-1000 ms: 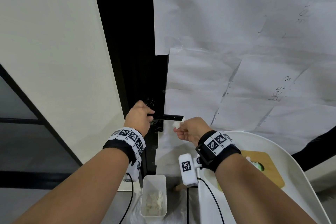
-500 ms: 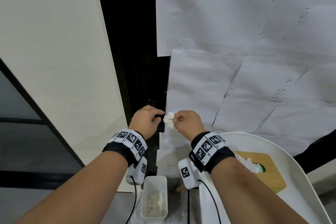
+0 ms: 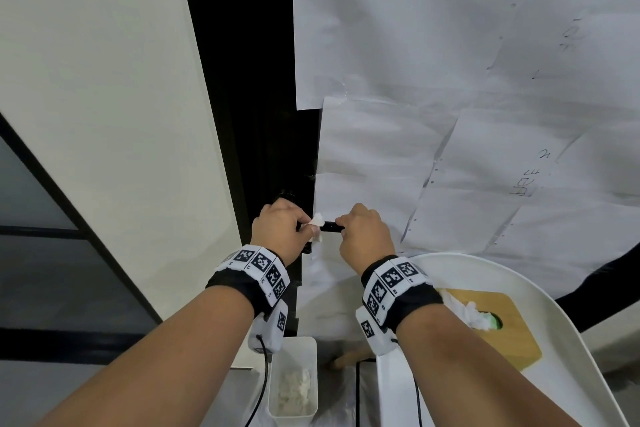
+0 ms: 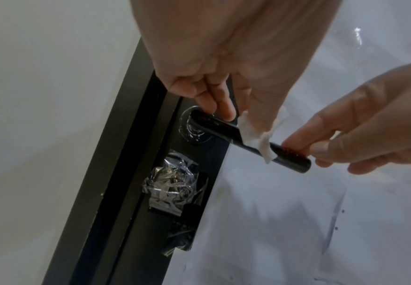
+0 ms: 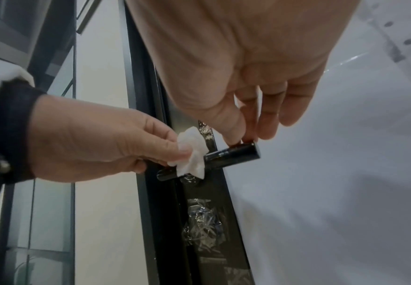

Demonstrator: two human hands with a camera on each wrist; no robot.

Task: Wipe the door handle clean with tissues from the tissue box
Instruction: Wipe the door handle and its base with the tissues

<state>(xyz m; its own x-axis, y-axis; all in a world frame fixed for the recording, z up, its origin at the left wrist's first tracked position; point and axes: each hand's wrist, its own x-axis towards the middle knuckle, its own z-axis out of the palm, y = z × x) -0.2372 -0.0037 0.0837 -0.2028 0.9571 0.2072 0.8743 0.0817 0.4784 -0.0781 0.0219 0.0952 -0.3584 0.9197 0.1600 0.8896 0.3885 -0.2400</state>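
Observation:
The black door handle (image 3: 330, 227) sticks out to the right from the dark door edge. My left hand (image 3: 280, 230) pinches a crumpled white tissue (image 3: 317, 220) and presses it around the middle of the bar (image 4: 224, 127), with the tissue (image 4: 255, 138) under its thumb. My right hand (image 3: 363, 234) pinches the free end of the handle (image 5: 233, 154) between thumb and fingertips (image 5: 244, 137). The tissue (image 5: 192, 152) sits just left of them. The wooden-topped tissue box (image 3: 502, 336), with a tissue poking out, lies behind my right wrist.
The box rests on a white curved tray (image 3: 571, 340) at the lower right. A white bin (image 3: 293, 350) holding used tissues stands below the hands. White paper sheets (image 3: 450, 80) cover the door. Crinkled clear tape (image 4: 173, 185) covers the lock below the handle.
The tissue has passed from my right hand to my left. My left hand slid from the handle's base to its middle, and my right hand now pinches the handle's end.

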